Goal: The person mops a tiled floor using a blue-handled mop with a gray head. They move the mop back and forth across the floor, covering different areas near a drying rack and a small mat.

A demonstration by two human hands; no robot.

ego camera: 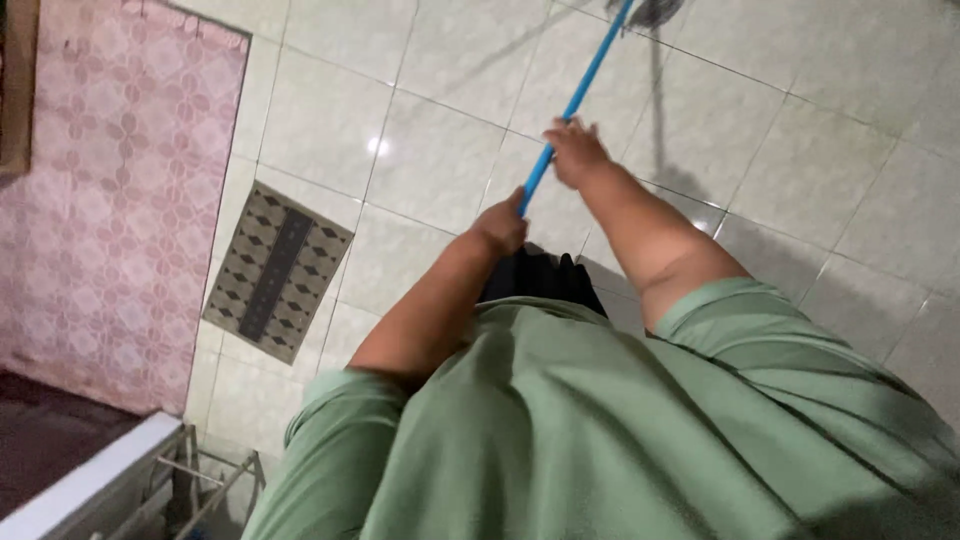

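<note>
I look down over my green shirt at a pale tiled floor. A long blue handle (583,88) runs from my hands up to a grey mop or broom head (652,12) at the top edge, mostly cut off. My left hand (499,226) is closed around the near end of the handle. My right hand (574,153) grips the same handle a little farther along. Both arms reach forward from the shirt.
A patterned grey-and-black mat (277,270) lies on the tiles at the left. A pink patterned wall (110,200) stands beyond it. A white-edged metal rack (150,480) sits at the lower left corner. A dark shape (540,278) shows under my arms.
</note>
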